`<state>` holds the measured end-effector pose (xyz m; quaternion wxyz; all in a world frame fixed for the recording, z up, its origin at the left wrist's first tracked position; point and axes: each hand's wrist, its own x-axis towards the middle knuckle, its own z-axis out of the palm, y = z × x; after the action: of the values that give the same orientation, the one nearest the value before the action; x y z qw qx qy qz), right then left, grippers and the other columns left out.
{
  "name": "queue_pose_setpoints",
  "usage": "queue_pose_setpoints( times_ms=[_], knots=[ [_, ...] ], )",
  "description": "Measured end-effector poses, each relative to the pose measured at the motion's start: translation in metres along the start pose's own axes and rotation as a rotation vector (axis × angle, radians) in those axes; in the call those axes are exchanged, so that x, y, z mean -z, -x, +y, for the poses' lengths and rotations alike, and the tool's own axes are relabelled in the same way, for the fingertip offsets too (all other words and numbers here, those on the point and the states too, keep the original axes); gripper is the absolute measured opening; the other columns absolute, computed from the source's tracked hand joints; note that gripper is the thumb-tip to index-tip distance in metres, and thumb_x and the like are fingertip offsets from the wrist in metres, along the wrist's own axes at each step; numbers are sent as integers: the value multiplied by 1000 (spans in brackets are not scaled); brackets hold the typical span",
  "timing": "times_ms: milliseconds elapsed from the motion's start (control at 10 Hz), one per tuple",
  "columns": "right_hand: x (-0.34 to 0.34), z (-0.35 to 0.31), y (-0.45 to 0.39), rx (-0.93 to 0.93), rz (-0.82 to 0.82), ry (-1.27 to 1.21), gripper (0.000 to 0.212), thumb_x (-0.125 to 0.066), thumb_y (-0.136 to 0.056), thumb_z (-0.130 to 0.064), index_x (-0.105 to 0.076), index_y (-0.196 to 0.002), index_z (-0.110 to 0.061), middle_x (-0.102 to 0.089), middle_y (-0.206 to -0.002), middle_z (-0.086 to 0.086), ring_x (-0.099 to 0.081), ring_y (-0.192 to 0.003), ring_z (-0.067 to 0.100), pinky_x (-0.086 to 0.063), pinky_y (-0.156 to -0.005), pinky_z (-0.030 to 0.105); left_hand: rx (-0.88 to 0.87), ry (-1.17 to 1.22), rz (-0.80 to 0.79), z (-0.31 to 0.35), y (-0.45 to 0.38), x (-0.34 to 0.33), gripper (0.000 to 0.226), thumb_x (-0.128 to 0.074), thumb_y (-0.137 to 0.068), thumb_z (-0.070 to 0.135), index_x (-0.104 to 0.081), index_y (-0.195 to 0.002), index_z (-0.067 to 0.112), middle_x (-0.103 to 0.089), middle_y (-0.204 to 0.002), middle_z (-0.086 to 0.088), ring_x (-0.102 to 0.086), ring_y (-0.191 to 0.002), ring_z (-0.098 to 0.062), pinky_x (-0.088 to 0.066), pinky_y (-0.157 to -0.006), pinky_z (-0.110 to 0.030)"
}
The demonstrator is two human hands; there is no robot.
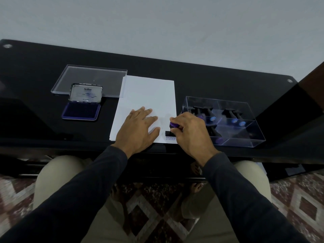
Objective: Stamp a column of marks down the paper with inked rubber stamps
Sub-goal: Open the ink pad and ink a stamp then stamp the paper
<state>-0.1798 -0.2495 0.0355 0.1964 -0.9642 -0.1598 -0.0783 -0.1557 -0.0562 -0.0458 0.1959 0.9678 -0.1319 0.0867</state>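
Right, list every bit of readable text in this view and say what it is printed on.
"Artline": inside the open lid of the ink pad.
"SAMPLE", partly covered: purple mark on the paper, beside the stamp in the right hand.
Smaller print under "Artline": too blurred.

i see what looks like a home desk setup: a glossy black surface (210, 78) against a plain pale wall (157, 23), over patterned diamond floor tiles (301, 204).
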Motion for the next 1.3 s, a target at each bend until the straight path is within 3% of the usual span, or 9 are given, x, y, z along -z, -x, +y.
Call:
queue_pose_setpoints(
  times_ms=[300, 600, 800, 1100, 1300],
  knots=[
    [2, 0, 0, 29, -13, 20, 15, -70, -86, -10, -73, -100, -7, -65, -99, 5, -61, -89, 17, -52, -86, 30, -1, -10, 3, 0, 0, 0, 53, -45, -100, 55, -57, -142, 26, -41, -158, -1, -27, -151, -21, -15, -125, -41],
    [4, -1, -5, -27, -51, 30, 21, -69, -88, -14, -72, -109, -12, -64, -107, 3, -60, -96, 17, -48, -88, 23, 3, -15, 5, 0, -1, -2, 52, -46, -100, 55, -57, -142, 26, -42, -158, -1, -29, -150, -21, -16, -125, -42],
    [3, -1, -10, -43, -58, 45, 17, -68, -89, -13, -73, -105, -10, -64, -104, 4, -60, -93, 20, -53, -84, 31, -11, -8, 9, -1, 0, -2, 56, -41, -98, 57, -58, -140, 25, -43, -157, -2, -29, -150, -21, -18, -125, -44],
    [6, -2, -5, -44, -68, 18, 24, -71, -87, -13, -70, -110, -13, -63, -107, 1, -59, -93, 15, -47, -83, 21, -2, -11, 7, -1, 0, -2, 53, -46, -100, 55, -57, -142, 26, -41, -158, -1, -27, -151, -20, -16, -125, -42],
    [5, -2, -8, -32, -71, 51, 17, -68, -89, -14, -72, -106, -11, -63, -104, 3, -60, -92, 17, -51, -84, 27, -5, -5, 12, -1, 0, -1, 52, -46, -100, 54, -57, -142, 26, -41, -158, -1, -27, -151, -21, -15, -125, -41]
  ],
)
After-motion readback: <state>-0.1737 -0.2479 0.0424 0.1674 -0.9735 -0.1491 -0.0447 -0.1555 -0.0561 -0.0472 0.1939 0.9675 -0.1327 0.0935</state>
